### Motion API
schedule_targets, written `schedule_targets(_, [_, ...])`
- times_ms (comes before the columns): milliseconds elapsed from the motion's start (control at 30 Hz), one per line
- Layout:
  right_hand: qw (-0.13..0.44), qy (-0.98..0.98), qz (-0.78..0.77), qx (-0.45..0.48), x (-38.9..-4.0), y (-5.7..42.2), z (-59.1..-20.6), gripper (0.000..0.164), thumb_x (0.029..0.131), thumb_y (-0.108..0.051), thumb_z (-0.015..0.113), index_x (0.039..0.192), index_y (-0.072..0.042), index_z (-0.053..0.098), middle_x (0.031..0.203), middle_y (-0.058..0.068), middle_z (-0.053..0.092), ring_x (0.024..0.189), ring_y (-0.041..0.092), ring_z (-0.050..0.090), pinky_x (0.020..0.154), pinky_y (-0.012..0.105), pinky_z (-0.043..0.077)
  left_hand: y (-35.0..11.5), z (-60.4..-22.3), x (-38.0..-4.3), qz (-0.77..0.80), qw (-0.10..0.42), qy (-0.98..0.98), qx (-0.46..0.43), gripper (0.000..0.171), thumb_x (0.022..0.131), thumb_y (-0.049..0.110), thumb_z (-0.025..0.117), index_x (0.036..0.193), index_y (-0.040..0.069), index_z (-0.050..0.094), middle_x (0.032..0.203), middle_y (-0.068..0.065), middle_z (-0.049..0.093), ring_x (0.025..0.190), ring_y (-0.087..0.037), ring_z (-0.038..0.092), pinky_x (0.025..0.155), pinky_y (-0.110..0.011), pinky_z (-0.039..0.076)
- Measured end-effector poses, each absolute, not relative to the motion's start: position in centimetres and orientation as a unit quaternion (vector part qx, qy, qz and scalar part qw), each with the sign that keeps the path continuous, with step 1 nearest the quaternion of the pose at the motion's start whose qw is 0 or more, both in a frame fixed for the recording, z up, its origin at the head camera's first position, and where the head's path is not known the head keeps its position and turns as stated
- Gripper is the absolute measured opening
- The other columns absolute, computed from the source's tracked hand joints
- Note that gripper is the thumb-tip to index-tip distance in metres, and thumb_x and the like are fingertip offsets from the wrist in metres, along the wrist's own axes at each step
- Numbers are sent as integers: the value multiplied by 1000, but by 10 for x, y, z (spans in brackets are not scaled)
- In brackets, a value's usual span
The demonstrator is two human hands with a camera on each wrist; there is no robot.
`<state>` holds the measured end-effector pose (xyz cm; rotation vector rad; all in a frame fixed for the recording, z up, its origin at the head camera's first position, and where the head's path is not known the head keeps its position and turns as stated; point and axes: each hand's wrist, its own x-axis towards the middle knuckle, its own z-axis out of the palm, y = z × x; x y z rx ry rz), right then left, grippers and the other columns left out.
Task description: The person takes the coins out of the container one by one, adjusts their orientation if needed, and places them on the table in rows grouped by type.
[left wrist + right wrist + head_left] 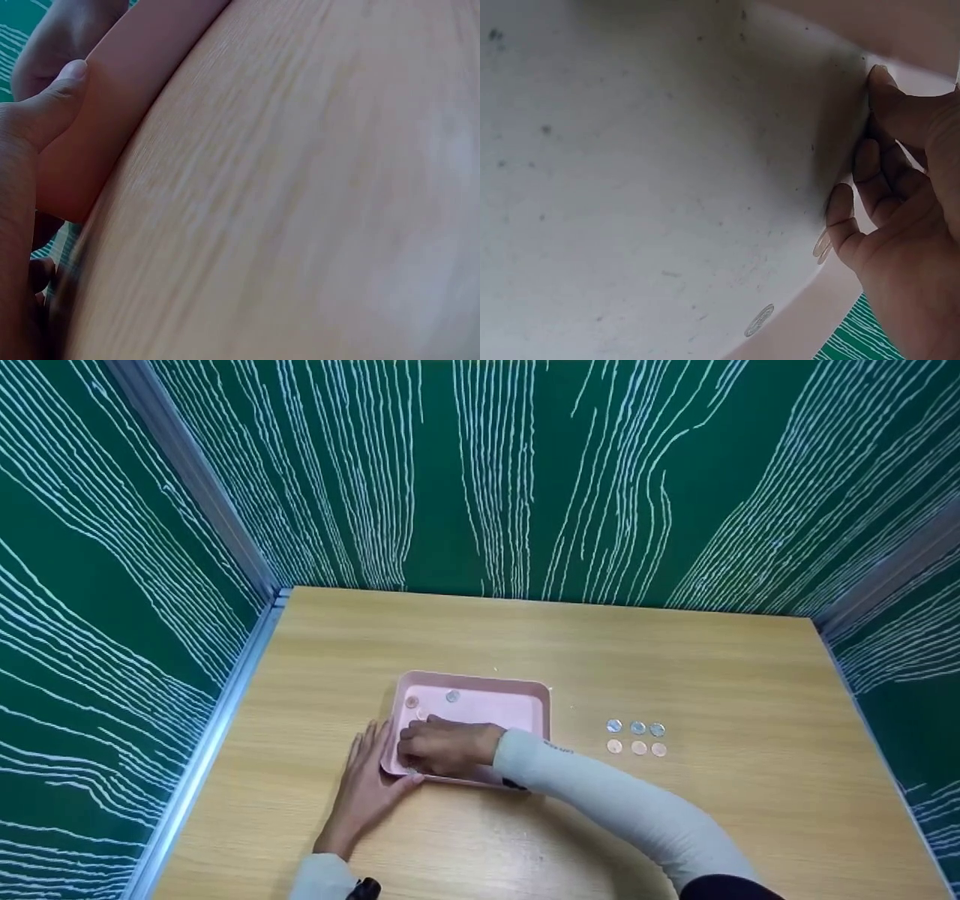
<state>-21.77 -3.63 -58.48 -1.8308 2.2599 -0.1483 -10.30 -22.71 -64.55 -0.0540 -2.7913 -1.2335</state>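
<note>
coins (452, 697) beside right grip (446, 746), inside tray (511, 709)

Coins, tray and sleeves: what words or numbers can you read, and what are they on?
None can be read for sure.
Right sleeve: small dark lettering, too small and blurred to read.
Coins on the table: markings too small to read.
Coins in the tray: also too small or blurred.
Pink tray: no writing that I can see.
</note>
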Motion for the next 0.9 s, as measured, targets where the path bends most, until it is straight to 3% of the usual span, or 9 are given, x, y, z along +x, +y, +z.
schedule_targets(233, [107, 775, -21, -622, -215, -38, -584, 14, 106, -16, 68, 120, -17, 70, 119, -2, 69, 113, 16, 63, 98, 30, 57, -227, -647, -103, -402, 41, -915, -13, 114, 86, 69, 85, 176, 22, 32, 181, -24, 19, 165, -55, 14, 132, -75, 15])
schedule_targets(400, [114, 769, -43, -628, -215, -37, -585, 10, 109, -16, 65, 119, -14, 68, 118, 1, 67, 112, 17, 62, 99, 29, 55, -227, -647, -103, -405, 33, -914, -9, 115, 87, 67, 85, 176, 20, 31, 181, -25, 19, 165, -55, 12, 132, -74, 14])
schedule_targets(567, [112, 758, -61, -640, -216, -36, -585, 7, 104, -11, 69, 110, -14, 70, 116, 1, 66, 108, 17, 62, 95, 28, 54, -228, -646, -103, -403, 31, -914, -7, 115, 86, 68, 85, 176, 21, 31, 181, -24, 19, 165, -55, 12, 131, -76, 14])
schedule_targets(900, [90, 745, -83, -656, -218, -33, -586, 8, 105, -10, 68, 110, -11, 74, 115, 3, 69, 102, 17, 65, 93, 26, 55, -227, -645, -104, -404, 37, -914, -11, 114, 86, 67, 86, 175, 20, 34, 181, -25, 21, 166, -54, 13, 132, -73, 16])
